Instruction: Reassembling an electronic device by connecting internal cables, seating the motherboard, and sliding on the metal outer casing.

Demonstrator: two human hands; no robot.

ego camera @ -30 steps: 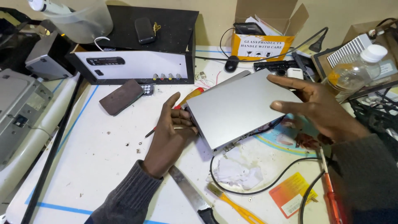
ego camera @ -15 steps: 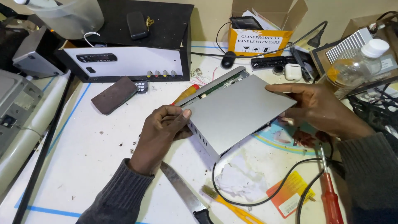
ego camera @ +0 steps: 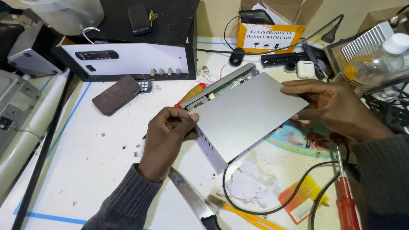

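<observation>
Over at the left edge a grey machine casing (ego camera: pixel 17 127) is lying beside the white table (ego camera: pixel 85 170). Behind it a black-and-white amplifier box (ego camera: pixel 132 64) is standing, a brown block (ego camera: pixel 116 94) lying just in front of it. The left hand (ego camera: pixel 168 136) is curling tight around the near left corner of the flat silver device (ego camera: pixel 247 113), which is tilting above the middle of the table, its lid sitting askew so a strip of circuit board is showing along the far edge. A red-and-yellow screwdriver (ego camera: pixel 189 96) is poking out behind that hand; a knife (ego camera: pixel 191 200) is lying below it. The right hand (ego camera: pixel 336 108) is gripping the device's right edge, fingers spread on top. Further back, an open cardboard box (ego camera: pixel 270 30) is holding a dark gadget and papers. A red screwdriver (ego camera: pixel 347 200) and a black cable (ego camera: pixel 272 208) are lying at the near right.
</observation>
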